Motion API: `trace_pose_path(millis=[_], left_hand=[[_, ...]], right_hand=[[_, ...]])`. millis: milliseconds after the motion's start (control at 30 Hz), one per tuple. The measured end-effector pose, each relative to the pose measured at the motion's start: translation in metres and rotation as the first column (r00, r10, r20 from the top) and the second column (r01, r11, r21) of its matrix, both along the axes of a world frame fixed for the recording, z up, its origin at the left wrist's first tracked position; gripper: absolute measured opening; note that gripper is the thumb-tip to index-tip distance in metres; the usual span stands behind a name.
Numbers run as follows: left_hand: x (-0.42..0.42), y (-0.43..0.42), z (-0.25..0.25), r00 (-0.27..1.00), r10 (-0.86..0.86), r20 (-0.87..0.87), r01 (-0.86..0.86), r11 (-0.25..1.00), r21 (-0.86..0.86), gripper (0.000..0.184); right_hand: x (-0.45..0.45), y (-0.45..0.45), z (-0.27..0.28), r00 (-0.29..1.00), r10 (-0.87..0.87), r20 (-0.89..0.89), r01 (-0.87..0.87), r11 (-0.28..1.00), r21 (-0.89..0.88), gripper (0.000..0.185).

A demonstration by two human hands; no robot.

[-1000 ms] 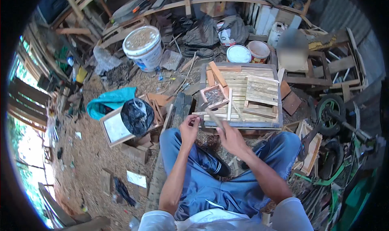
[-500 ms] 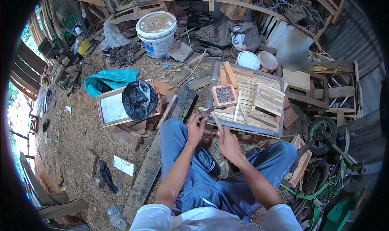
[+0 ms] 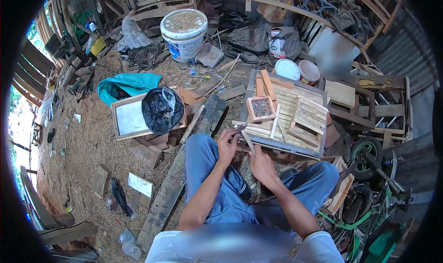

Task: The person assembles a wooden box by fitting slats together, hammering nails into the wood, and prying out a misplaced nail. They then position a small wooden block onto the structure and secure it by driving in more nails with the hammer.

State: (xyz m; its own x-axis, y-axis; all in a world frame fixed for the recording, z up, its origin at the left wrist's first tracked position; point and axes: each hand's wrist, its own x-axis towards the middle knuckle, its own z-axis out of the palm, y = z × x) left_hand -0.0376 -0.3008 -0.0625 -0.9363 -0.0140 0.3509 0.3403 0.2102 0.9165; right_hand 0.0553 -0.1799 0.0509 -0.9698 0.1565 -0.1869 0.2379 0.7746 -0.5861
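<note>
My right hand (image 3: 264,167) is wrapped around the light wooden handle of a hammer (image 3: 248,142). The hammer's dark metal head (image 3: 242,128) points away from me, close to the near left corner of a low slatted wooden table (image 3: 243,107). My left hand (image 3: 226,147) is closed, fingertips pinched against or just beside that head; whatever small thing they may hold is hidden. Beyond the hands, a small square wooden box (image 3: 261,118) with many small dark bits in it rests on the tabletop. Beside it lie a thin pale strip (image 3: 275,122) and a slatted wood piece (image 3: 309,116).
A black plastic bag (image 3: 161,109) sits on a framed white panel (image 3: 130,120) to the left. Behind stand a white bucket (image 3: 184,39) and two round lids (image 3: 287,70). A long plank (image 3: 168,194) lies by my left leg; a green-framed bike (image 3: 364,217) is at right.
The hammer head has turned to a steeper angle, and my left fingertips have moved with it. The whole view has shifted slightly. Both hands stay close together over my lap.
</note>
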Motion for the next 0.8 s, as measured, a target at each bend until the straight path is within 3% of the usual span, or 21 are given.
trace_pose_path(millis=[100,167,267,367,500,600,733,800], left_hand=[[0.001,-0.002,0.005,1.0,-0.012,-0.015,0.012,1.0,0.003,0.012],[0.002,-0.002,0.0,0.998,-0.019,0.062,0.017,1.0,0.023,0.011],[0.003,0.002,0.005,0.998,-0.015,0.065,0.014,0.999,0.03,0.011],[0.0,0.0,0.0,1.0,-0.006,0.014,0.006,1.0,0.016,0.011],[0.002,-0.001,0.005,0.996,-0.003,0.089,0.001,1.0,0.014,0.012],[0.001,-0.002,0.006,1.0,0.011,0.026,-0.011,1.0,-0.028,0.012],[0.001,-0.002,0.007,0.999,-0.003,0.037,0.003,1.0,-0.008,0.012],[0.002,-0.001,0.008,1.0,-0.002,0.031,0.003,1.0,-0.016,0.012]], right_hand=[[-0.002,-0.002,-0.001,0.999,-0.02,-0.038,0.018,0.999,-0.04,0.023],[0.0,-0.004,0.005,0.992,-0.045,-0.114,0.039,0.998,-0.055,0.022],[0.001,0.0,-0.008,0.999,0.016,0.029,-0.017,0.999,0.036,0.022],[0.0,-0.004,0.0,1.0,-0.007,-0.02,0.007,1.0,-0.005,0.021],[0.002,-0.006,-0.001,0.994,-0.015,-0.109,0.009,0.998,-0.059,0.02],[0.001,-0.003,-0.004,1.0,-0.008,0.0,0.008,1.0,-0.001,0.019],[0.001,-0.008,0.005,0.991,-0.06,-0.123,0.054,0.997,-0.053,0.019],[0.002,-0.006,-0.002,0.999,-0.021,-0.025,0.021,1.0,0.008,0.02]])
